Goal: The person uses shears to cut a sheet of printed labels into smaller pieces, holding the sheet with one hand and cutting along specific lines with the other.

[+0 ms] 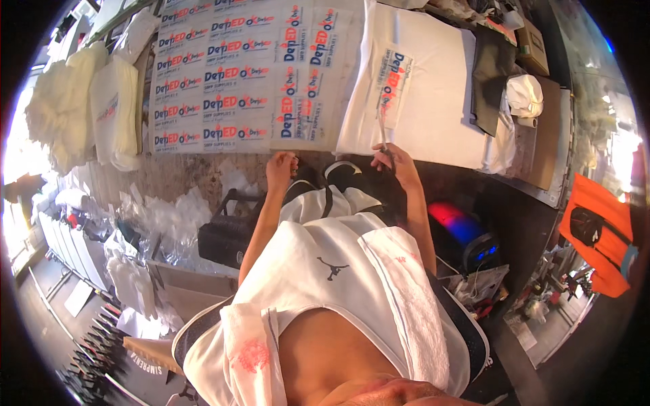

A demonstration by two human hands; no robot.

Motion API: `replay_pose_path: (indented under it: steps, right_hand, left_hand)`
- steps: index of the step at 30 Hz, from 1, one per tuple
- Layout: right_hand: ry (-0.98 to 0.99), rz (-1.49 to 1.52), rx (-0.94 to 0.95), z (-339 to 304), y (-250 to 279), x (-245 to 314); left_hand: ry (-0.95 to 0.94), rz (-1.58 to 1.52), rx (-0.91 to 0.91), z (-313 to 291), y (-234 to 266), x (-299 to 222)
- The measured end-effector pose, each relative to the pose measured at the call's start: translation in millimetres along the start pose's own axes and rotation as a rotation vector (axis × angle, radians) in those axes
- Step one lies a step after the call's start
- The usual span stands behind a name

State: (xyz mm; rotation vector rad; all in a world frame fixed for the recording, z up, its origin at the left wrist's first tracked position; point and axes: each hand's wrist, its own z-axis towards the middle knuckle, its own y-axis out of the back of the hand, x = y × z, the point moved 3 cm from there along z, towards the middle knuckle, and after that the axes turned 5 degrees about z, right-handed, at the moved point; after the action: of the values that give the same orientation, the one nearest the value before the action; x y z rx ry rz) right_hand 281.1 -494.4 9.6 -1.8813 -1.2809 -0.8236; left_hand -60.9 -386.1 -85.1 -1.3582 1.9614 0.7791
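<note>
A large translucent sheet (210, 74) printed with repeated red and blue lettering covers the left and middle of the table. My left hand (282, 168) is closed at its near edge, fingers curled; what they hold, if anything, is hidden. A pair of scissors (383, 132) is in my right hand (398, 164), blades pointing away from me over a white padded surface (433, 81). By the blades lies a small cut strip (393, 78) with the same red and blue print, flat on the white surface.
White plastic bags (115, 111) hang at the table's left end. Dark sheet material (491, 81), a white bundle (525, 96) and a cardboard box (533, 46) lie at the right. Below stand a black bag (227, 240) and a lit speaker (467, 233). Orange cloth (596, 230) hangs far right.
</note>
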Motion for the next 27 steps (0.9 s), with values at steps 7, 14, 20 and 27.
replay_pose_path:
  steps: [7,14,20,27]
  right_hand:
    - [0.008,-0.076,0.198,-7.2,-94.7,-15.0]
    - [-0.018,-0.232,0.179,-41.2,-135.9,-13.6]
    - [-0.048,-0.264,0.152,-41.9,-142.9,-16.6]
    - [-0.025,-0.210,0.264,-11.5,-166.5,-27.1]
  left_hand:
    - [0.762,-1.402,-0.003,39.0,0.4,85.4]
    - [0.719,-1.935,-0.186,119.9,-25.9,108.0]
    - [0.571,-2.108,-0.012,127.2,18.5,156.2]
    - [0.657,-2.139,-0.066,106.1,39.4,176.5]
